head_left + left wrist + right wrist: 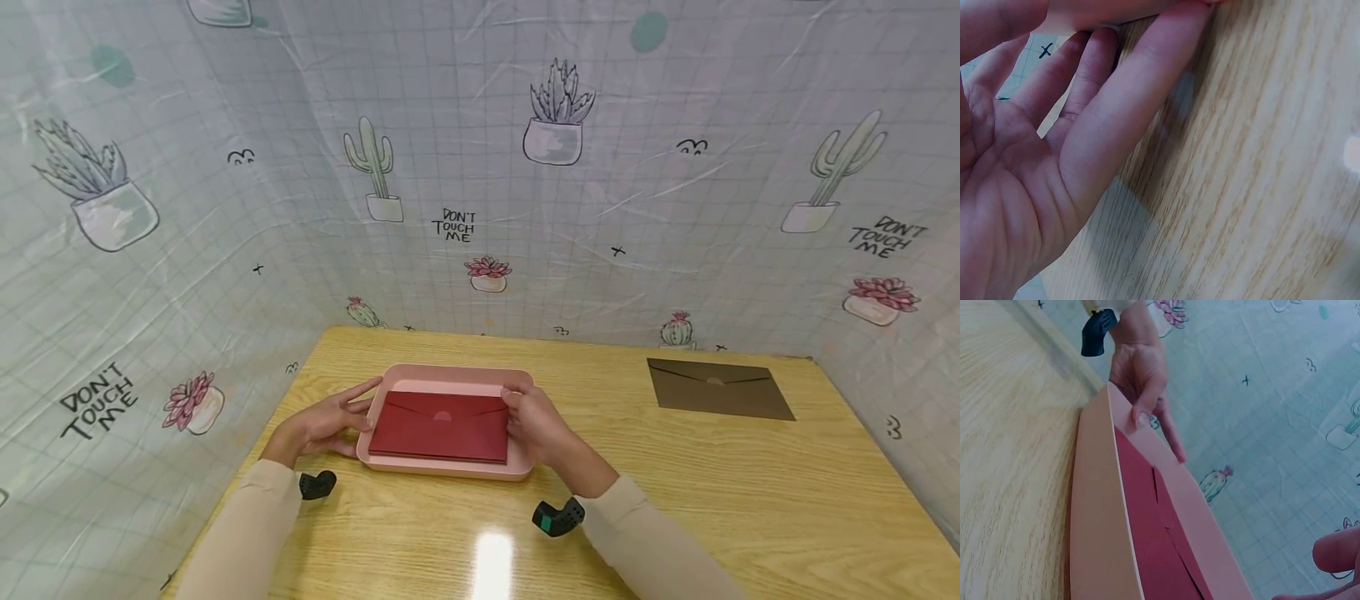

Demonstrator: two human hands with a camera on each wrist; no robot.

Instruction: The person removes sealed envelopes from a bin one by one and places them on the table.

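A dark red envelope (pixel 439 433) lies flap side up inside a shallow pink tray (pixel 450 469). My left hand (pixel 330 427) holds the tray's left end, with a fingertip over the rim and the thumb low by the near corner. In the left wrist view, the left hand's (pixel 1041 156) thumb and fingers reach the tray's underside edge. From the other side, my right hand (pixel 542 427) bends over the tray's right end and pinches the envelope's right edge; part of the thumb is hidden. Only fingers of it (pixel 1338 550) show in the right wrist view.
A brown envelope (pixel 723 392) lies flat on the wooden table (pixel 615 450) toward the back right. Cactus-printed sheeting (pixel 450 125) rises behind the table and along its sides. Black wrist devices (pixel 558 518) sit by both sleeves.
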